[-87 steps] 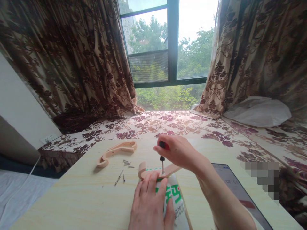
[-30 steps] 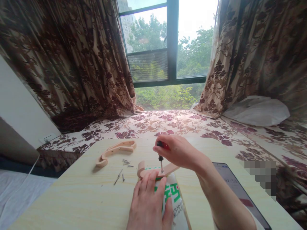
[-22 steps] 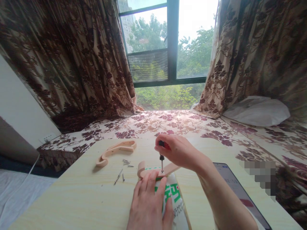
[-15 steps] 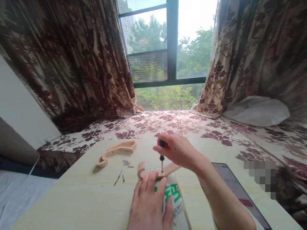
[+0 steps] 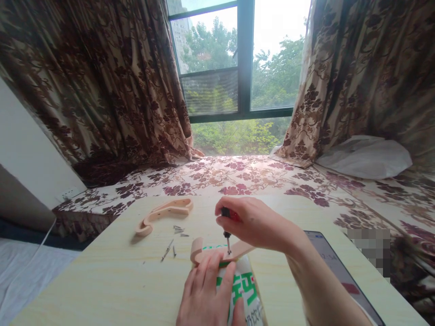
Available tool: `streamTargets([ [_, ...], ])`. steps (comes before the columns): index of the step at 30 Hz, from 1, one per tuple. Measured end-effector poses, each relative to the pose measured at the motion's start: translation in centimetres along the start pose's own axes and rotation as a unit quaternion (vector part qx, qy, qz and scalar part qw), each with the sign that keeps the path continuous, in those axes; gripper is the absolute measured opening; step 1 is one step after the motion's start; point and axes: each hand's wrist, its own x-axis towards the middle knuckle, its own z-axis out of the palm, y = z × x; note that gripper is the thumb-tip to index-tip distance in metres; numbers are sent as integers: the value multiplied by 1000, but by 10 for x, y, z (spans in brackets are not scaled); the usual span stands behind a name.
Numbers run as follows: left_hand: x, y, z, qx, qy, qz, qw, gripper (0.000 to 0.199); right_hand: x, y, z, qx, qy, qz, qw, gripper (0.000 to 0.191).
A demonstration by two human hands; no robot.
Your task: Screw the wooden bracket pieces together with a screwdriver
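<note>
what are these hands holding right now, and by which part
The right hand holds a screwdriver by its red-and-black handle. The left hand lies open, fingers resting on a curved wooden piece near its curled end.

Left hand: bare, slender fingers, wrist cut off by the lower edge. Right hand: bare, with bare forearm, narrow at wrist, broadening towards elbow. One sleeve edge, right arm: whitish, visible sliver only, garment type indeterminable.
</note>
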Motion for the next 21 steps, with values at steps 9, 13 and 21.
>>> streamTargets([
  [9, 0, -2, 1, -4, 0, 6, 1000, 46, 0, 5, -3, -30, 12, 41, 999, 17],
  [13, -1, -2, 2, 3, 6, 6, 1000, 45, -2, 0, -4, 29, -18, -12, 999, 14],
  [21, -2, -1, 0, -5, -4, -2, 1000, 47, -1, 6, -1, -49, 19, 35, 998, 14],
])
